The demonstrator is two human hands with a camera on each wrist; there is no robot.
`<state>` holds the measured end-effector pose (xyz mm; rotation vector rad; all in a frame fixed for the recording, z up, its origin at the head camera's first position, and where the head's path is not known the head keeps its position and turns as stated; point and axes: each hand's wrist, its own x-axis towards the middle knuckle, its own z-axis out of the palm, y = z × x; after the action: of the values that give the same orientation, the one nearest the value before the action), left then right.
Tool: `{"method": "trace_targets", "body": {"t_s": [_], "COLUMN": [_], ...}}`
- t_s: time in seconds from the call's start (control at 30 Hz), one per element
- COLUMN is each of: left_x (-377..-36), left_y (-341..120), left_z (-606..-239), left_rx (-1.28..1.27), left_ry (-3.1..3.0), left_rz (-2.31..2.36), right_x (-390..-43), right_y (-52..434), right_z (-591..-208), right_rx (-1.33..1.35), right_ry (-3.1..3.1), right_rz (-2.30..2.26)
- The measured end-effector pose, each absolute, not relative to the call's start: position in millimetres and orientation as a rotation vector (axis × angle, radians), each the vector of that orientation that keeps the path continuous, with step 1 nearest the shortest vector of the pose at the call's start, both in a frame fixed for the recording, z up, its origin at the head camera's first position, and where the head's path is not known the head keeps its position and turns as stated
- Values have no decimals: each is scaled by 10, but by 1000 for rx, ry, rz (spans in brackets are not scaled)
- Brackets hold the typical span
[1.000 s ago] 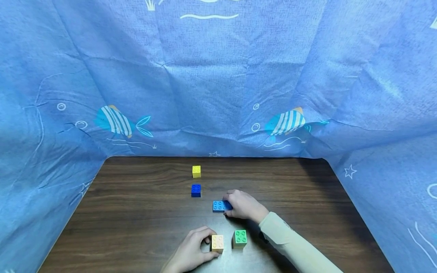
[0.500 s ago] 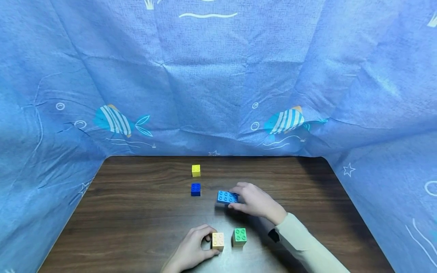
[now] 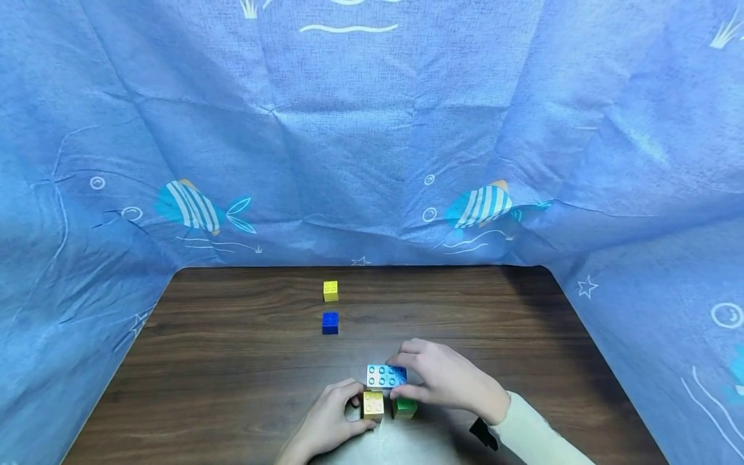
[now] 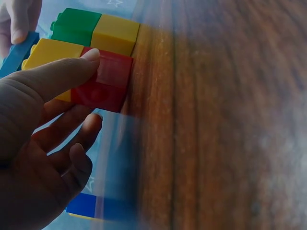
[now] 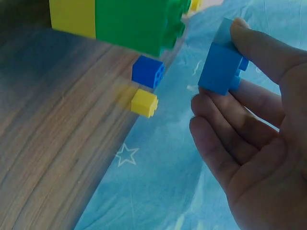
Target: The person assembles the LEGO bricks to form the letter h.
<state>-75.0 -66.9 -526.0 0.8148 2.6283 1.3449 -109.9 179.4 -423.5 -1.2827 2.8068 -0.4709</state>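
Observation:
My left hand (image 3: 331, 416) pinches a small stack of toy building bricks by the near edge of the table. The left wrist view shows the stack as a yellow brick (image 4: 48, 52) over a red brick (image 4: 112, 88). Beside it stands a second stack, a green brick (image 4: 76, 28) on a yellow brick (image 4: 115, 36), which nothing grips. Between thumb and fingers, my right hand (image 3: 447, 381) holds a longer light blue brick (image 3: 380, 376), studs up, raised just beyond the two stacks. In the head view that hand's thumb partly covers the green brick (image 3: 405, 408).
Farther back on the brown wooden table (image 3: 244, 342) sit a dark blue brick (image 3: 330, 323) and, behind it, a small yellow brick (image 3: 330, 291). A blue curtain (image 3: 349, 142) with fish prints hangs round the table's back and sides.
My right hand has lifted the light blue brick off the table and brought it nearer, close to the two stacks. The left hand has kept its hold on the yellow and red stack.

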Motion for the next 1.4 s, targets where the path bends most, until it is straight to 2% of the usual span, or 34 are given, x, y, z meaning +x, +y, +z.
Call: {"method": "trace_targets", "body": {"t_s": [0.13, 0.5, 0.87, 1.4], "left_x": [-761, -762, -784, -785], "left_y": [-671, -653, -620, -615], "left_z": [-5253, -5237, -5243, -5259], "left_rx": [782, 744, 751, 745], "left_ry": [2602, 2586, 2589, 2595], "left_rz": [1332, 1323, 1323, 1333], "right_x": [-1037, -962, -927, -903], "right_y": [1785, 1800, 1766, 1711], "right_z": [-4266, -4321, -4335, -4287], "right_rx": [-1340, -1230, -1361, -1318], "right_ry": [2803, 2732, 2779, 2796], "right_rz": [-420, -410, -362, -317]}}
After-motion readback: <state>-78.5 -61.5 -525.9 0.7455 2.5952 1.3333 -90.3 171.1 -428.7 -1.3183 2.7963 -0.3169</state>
